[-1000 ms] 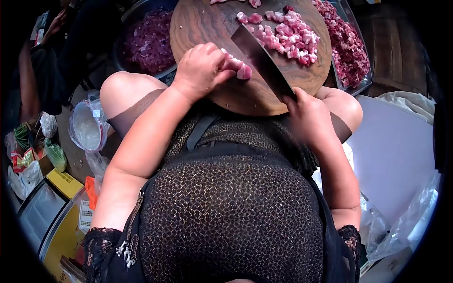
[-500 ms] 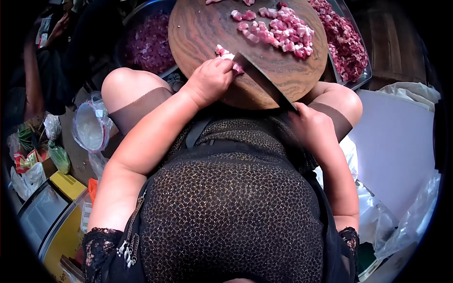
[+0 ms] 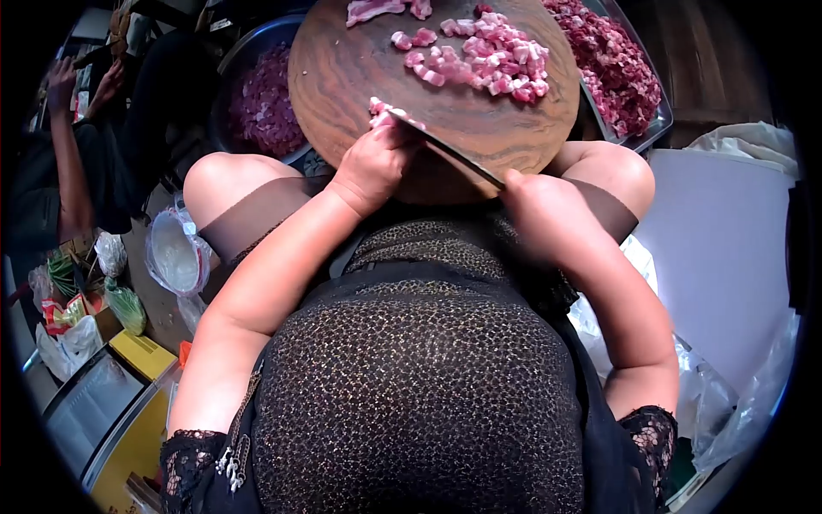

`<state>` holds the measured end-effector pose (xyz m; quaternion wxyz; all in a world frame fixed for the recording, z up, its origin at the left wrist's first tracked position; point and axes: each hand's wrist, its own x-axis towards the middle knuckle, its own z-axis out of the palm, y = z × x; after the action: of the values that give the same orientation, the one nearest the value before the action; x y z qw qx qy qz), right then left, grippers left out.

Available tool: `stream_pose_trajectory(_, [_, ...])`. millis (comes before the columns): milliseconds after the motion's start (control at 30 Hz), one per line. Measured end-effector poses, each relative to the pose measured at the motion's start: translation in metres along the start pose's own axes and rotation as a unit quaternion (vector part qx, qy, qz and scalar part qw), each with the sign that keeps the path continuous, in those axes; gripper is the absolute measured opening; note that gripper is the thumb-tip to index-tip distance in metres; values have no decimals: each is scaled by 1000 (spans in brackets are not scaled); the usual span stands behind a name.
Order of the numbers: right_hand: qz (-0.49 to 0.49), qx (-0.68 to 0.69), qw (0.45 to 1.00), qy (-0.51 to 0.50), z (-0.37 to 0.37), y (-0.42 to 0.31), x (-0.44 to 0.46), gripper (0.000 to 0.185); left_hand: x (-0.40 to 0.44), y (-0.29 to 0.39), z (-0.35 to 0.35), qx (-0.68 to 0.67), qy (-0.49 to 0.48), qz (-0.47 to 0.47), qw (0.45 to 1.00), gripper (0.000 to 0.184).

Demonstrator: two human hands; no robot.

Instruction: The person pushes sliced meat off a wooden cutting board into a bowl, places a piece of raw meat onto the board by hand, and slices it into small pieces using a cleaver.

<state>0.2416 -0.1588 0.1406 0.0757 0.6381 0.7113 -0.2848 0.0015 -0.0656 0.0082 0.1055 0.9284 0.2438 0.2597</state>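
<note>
My right hand (image 3: 541,206) is closed around the handle of a cleaver (image 3: 458,156), whose dark blade slants up and left across the near part of a round wooden chopping block (image 3: 342,64). On the block's near left, my left hand (image 3: 373,167) has its fingers curled over a strip of meat (image 3: 382,111), right beside the blade's far end. Part of that strip is hidden under the fingers. Farther back lies a pile of diced meat (image 3: 505,56), with a larger uncut piece (image 3: 373,8) at the block's far edge.
Left of the block stands a metal basin (image 3: 235,64) of cut meat; at right, a tray (image 3: 664,120) heaped with minced-looking meat. A plastic-lined bucket (image 3: 177,257) is by my left knee. Another person's arm (image 3: 70,171) shows at far left.
The cleaver has tilted, so its blade looks narrower and has shifted left and slightly up. My right hand moved left with it. The view has shifted slightly, showing more of the far meat piece.
</note>
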Motion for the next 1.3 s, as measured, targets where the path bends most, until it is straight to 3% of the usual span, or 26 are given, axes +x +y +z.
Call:
stream_pose_trajectory(67, [-8,21,1000,18,5,-1,12,16,3,1,-1,47,-8,36,998,27])
stream_pose_trajectory(167, [2,104,993,57,13,5,15,25,1,3,-1,43,-39,13,998,23])
stream_pose_trajectory(200, [-16,50,998,27,5,11,9,22,-1,4,1,22,-43,-32,998,19])
stream_pose_trajectory(267, [98,154,983,-13,1,40,-1,19,6,3,0,9,-40,-75,996,16])
stream_pose_trajectory(333, [-16,22,996,82,-5,58,-18,19,13,6,-1,-15,-42,-109,993,14])
stream_pose_trajectory(367, [13,-30,989,143,-1,65,-17,21,18,7,1,-46,-25,-107,993,14])
stream_pose_trajectory(467, [86,154,951,253,3,68,-16,24,46,15,-3,-176,-57,-116,976,41])
stream_pose_trajectory(500, [79,153,953,251,1,63,-18,24,52,13,-5,-148,-31,-113,982,57])
stream_pose_trajectory(600, [123,371,903,176,-9,31,-36,25,64,-14,-33,-197,-26,-199,960,48])
stream_pose_trajectory(633, [109,383,901,173,-2,29,-37,25,60,-30,-39,-149,-2,-195,970,40])
stream_pose_trajectory(667, [97,394,898,171,6,28,-36,26,54,-44,-44,-152,-32,-269,950,32])
stream_pose_trajectory(733, [34,344,918,193,16,17,-29,25,33,-65,-46,-140,-74,-195,968,26])
stream_pose_trajectory(867, [-1,203,959,199,21,-10,-6,24,10,-68,-53,-100,-129,-185,969,20])
stream_pose_trajectory(933, [-20,152,968,196,22,-19,4,21,-3,-62,-55,-151,-52,-315,936,18])
stream_pose_trajectory(1000, [-34,111,973,201,24,-25,14,19,-8,-63,-54,-149,-19,-342,928,18])
stream_pose_trajectory(1100, [-64,44,973,219,27,-35,28,16,-19,-63,-48,-84,63,-236,966,21])
stream_pose_trajectory(1133, [-79,16,969,234,26,-37,32,15,-20,-60,-48,15,72,-148,986,18])
stream_pose_trajectory(1267, [-101,-24,972,212,24,-43,48,12,-11,-38,-40,-75,78,-140,984,15])
stream_pose_trajectory(1300, [-87,-46,981,167,22,-45,51,11,-11,-39,-36,-69,83,-142,984,15])
